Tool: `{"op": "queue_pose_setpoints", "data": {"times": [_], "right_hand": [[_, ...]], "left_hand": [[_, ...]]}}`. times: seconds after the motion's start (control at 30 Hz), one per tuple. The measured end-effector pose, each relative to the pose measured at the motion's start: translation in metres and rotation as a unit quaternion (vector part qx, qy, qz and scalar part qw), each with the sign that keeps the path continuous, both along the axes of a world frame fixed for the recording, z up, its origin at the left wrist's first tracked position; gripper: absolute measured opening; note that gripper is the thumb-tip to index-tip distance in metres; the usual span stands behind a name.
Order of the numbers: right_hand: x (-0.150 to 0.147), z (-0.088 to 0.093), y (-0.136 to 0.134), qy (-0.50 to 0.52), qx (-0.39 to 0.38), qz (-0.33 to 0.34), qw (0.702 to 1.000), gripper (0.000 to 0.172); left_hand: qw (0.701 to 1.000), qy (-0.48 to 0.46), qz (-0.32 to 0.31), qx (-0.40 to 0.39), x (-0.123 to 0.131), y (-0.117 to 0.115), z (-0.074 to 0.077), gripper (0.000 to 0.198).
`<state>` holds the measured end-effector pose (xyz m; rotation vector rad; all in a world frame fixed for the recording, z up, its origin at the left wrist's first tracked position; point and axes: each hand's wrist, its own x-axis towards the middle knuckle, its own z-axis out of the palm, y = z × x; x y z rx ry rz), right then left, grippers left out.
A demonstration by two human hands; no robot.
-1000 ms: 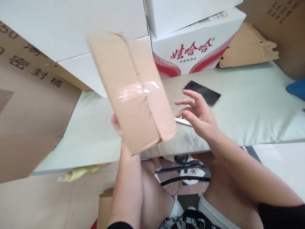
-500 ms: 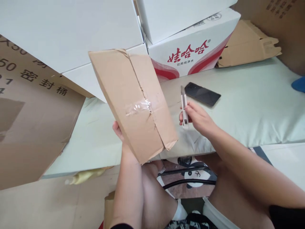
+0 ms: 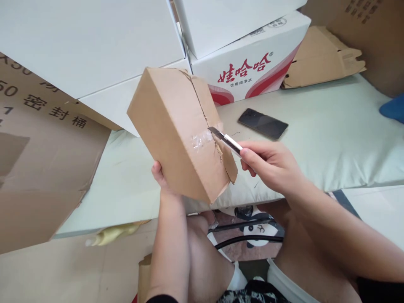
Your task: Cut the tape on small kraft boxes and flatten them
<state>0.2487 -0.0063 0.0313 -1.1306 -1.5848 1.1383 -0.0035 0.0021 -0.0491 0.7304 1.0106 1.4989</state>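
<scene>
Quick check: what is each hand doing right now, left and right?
Left hand: closed on the cardboard box, gripping it from behind.
Right hand: closed on the utility knife, blade tip at the box's taped seam.

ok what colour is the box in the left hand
Plain brown cardboard box, clear tape across its seam; head view shows it best.

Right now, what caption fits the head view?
Left hand holds a box; right hand puts a knife to its tape.
</scene>
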Motion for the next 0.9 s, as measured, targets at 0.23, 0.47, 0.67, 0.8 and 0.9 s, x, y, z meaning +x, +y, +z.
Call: {"op": "queue_pose_setpoints", "data": {"times": [0.23, 0.47, 0.67, 0.8, 0.9], "right_hand": [[0.0, 0.004, -0.004, -0.05, 0.028, -0.046, 0.997, 0.027], [-0.001, 0.002, -0.004, -0.103, 0.045, -0.053, 0.992, 0.03], [-0.007, -0.004, -0.007, -0.15, 0.057, -0.037, 0.986, 0.032], [-0.014, -0.004, -0.01, -0.158, 0.028, -0.019, 0.987, 0.032], [-0.006, -0.001, -0.007, -0.107, 0.016, -0.018, 0.994, 0.031]], "left_hand": [[0.997, 0.031, 0.039, 0.053, 0.0, 0.002, 0.001, 0.066], [0.996, 0.034, 0.048, 0.061, 0.0, 0.004, 0.001, 0.064], [0.996, 0.038, 0.055, 0.063, 0.001, 0.003, 0.0, 0.065], [0.993, 0.037, 0.078, 0.077, 0.006, 0.004, 0.002, 0.065], [0.988, 0.038, 0.111, 0.101, 0.008, 0.007, 0.008, 0.06]]}}
